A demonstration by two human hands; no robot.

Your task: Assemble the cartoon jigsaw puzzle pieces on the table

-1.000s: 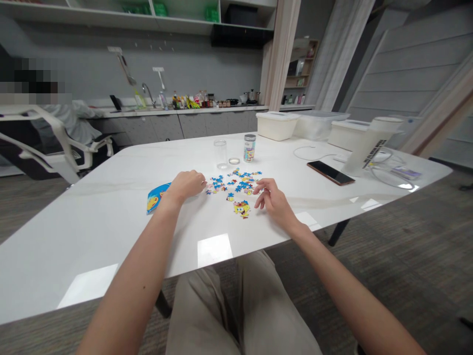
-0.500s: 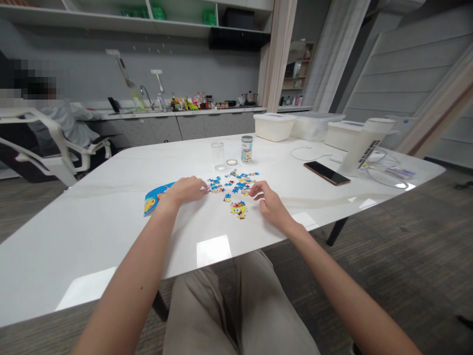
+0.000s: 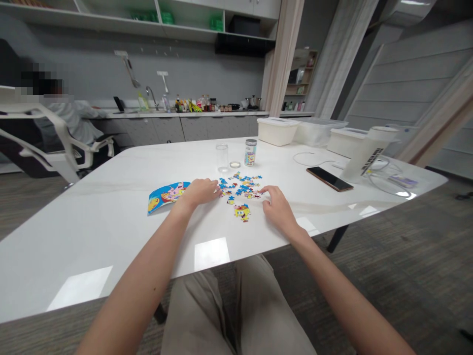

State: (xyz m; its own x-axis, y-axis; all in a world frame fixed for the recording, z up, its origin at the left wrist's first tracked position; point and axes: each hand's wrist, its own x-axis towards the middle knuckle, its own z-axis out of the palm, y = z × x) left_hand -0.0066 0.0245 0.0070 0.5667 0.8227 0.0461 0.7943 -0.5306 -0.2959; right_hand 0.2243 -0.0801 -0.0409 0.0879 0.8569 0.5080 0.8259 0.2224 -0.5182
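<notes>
Loose jigsaw pieces (image 3: 242, 187), mostly blue with some yellow and red, lie in a scattered heap on the white table. At the left edge of the heap, my left hand (image 3: 203, 191) reaches out low, its fingertips at the pieces and nothing visibly held. My right hand (image 3: 275, 203) is at the right edge, thumb and forefinger apart, the forefinger by a pinkish piece. Nearer to me lies a joined yellow cartoon-face section (image 3: 242, 212), with a small separate piece (image 3: 231, 200) above it. A curved picture sheet (image 3: 166, 196) sits partly behind my left forearm.
Behind the pieces stand a clear jar (image 3: 222, 159), a round lid (image 3: 235, 164) and a printed can (image 3: 250, 153). To the right are a phone (image 3: 329, 178), a white bottle (image 3: 367, 155), cables and plastic boxes (image 3: 278, 132). A person (image 3: 74, 116) sits at the far left.
My left hand has shifted right, and more of the picture sheet shows. My right hand has moved slightly; its thumb and forefinger are by the heap's right edge. The camera view has shifted slightly.
</notes>
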